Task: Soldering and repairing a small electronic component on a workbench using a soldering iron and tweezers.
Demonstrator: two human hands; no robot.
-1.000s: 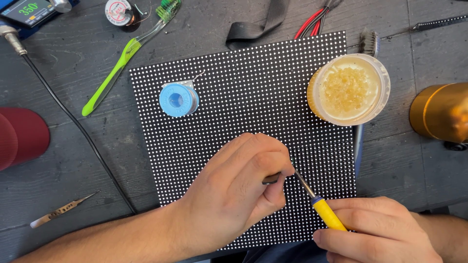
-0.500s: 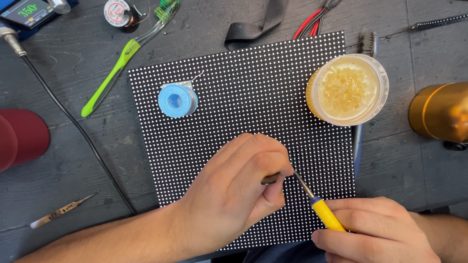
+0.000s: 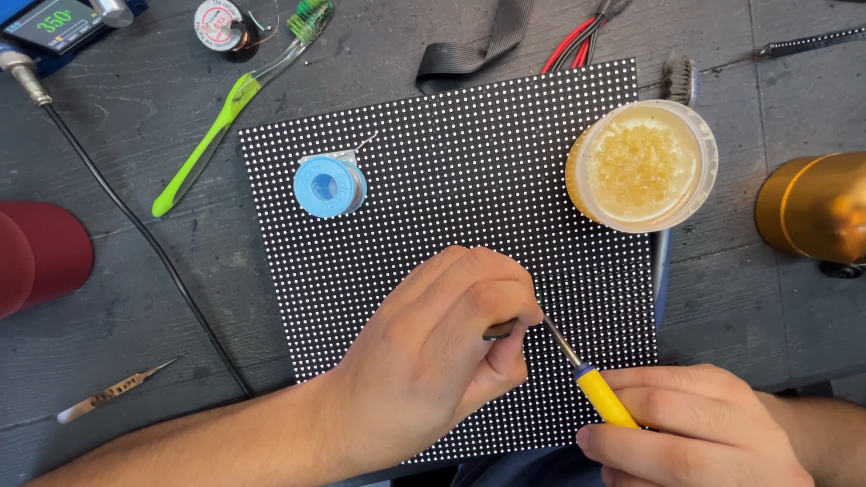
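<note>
A black panel (image 3: 469,171) dotted with rows of tiny white points lies flat on the grey wooden table. My left hand (image 3: 433,356) rests on its lower middle, pinching dark metal tweezers (image 3: 501,329). My right hand (image 3: 695,433), at the bottom right, grips a soldering iron with a yellow handle (image 3: 606,399). Its thin metal tip meets the tweezers' end just above the panel. A blue spool of solder wire (image 3: 329,185) sits on the panel's upper left. A round open tub of amber flux (image 3: 642,167) stands on the panel's upper right corner.
A green-handled brush (image 3: 225,117) lies at the upper left beside a small wire spool (image 3: 221,22). A soldering station with a lit display (image 3: 54,22) and its black cable (image 3: 135,234) are on the left. A red object (image 3: 36,257), spare tweezers (image 3: 113,392) and a gold cylinder (image 3: 812,207) ring the panel.
</note>
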